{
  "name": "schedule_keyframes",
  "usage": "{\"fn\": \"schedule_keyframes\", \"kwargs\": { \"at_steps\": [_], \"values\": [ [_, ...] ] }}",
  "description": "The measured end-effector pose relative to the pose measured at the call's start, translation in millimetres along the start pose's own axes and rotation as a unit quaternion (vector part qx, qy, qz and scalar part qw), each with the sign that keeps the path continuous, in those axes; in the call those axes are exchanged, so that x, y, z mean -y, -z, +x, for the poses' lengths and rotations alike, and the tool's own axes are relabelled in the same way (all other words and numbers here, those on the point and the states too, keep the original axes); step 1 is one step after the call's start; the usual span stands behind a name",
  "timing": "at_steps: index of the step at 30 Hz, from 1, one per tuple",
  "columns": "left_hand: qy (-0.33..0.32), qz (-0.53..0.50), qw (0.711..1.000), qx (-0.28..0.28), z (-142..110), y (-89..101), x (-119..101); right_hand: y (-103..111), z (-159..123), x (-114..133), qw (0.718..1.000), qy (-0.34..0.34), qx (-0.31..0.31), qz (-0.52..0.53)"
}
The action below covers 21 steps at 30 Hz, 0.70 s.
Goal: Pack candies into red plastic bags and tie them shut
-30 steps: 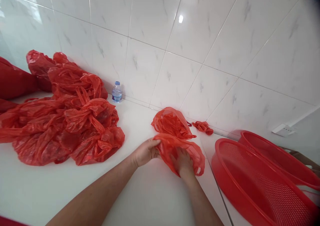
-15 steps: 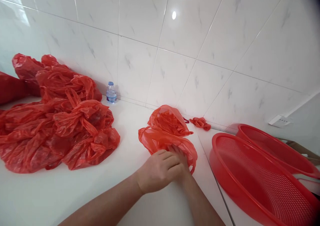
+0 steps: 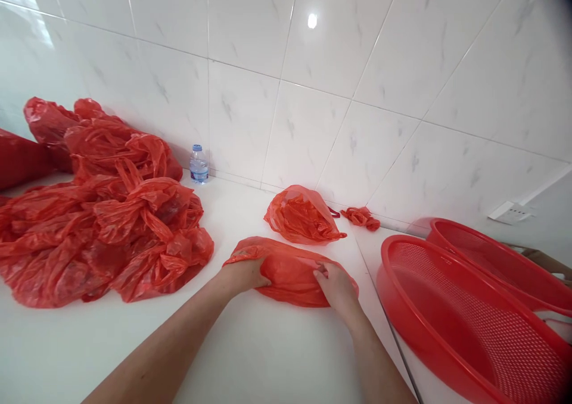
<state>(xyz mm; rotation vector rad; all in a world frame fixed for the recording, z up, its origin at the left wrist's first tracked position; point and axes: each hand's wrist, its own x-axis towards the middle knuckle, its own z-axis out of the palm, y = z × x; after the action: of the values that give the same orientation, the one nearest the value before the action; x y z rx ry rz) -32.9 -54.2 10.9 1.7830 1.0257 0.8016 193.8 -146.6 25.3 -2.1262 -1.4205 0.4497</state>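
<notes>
The bag (image 3: 295, 282) lies on the bench (image 3: 263, 356), with the left hand (image 3: 248, 273) at its left end, partly inside it, and the right hand (image 3: 335, 285) at its right end. Just behind the bag lies a second bag (image 3: 301, 216); behind the bag and to its right is a small bundle (image 3: 361, 218), near the wall (image 3: 250, 124). Well to the bag's left spreads a heap of bags (image 3: 107, 231), with a sack (image 3: 24, 159) beyond it. The bottle (image 3: 199, 165) stands behind the bag and to its left, close to the wall. To the bag's right, across a seam (image 3: 384, 303) in the bench, is a basket (image 3: 388, 288); another basket (image 3: 473, 249) lies farther behind the bag on that same side.
</notes>
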Motion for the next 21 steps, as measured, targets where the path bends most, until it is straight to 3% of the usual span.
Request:
{"fn": "schedule_keyframes", "kwargs": {
  "at_steps": [6,13,15,18,21],
  "values": [
    [-0.074,0.096,0.985,0.120,0,-6.7,3,7,0,-4,0.998,-0.020,0.060,-0.023],
    [-0.088,0.119,0.972,0.184,-2,-5.8,-4,12,-6,-3,0.992,0.024,0.114,0.043],
    [-0.077,0.113,0.974,0.181,-5,-5.0,-8,14,-6,-3,0.991,0.032,0.115,0.065],
    [-0.062,0.077,0.987,0.124,-11,-5.9,-15,14,-5,-3,0.995,0.031,0.083,0.046],
    [-0.084,0.074,0.989,0.092,-13,-9.3,-22,11,-2,-5,0.998,0.018,0.051,0.011]
  ]
}}
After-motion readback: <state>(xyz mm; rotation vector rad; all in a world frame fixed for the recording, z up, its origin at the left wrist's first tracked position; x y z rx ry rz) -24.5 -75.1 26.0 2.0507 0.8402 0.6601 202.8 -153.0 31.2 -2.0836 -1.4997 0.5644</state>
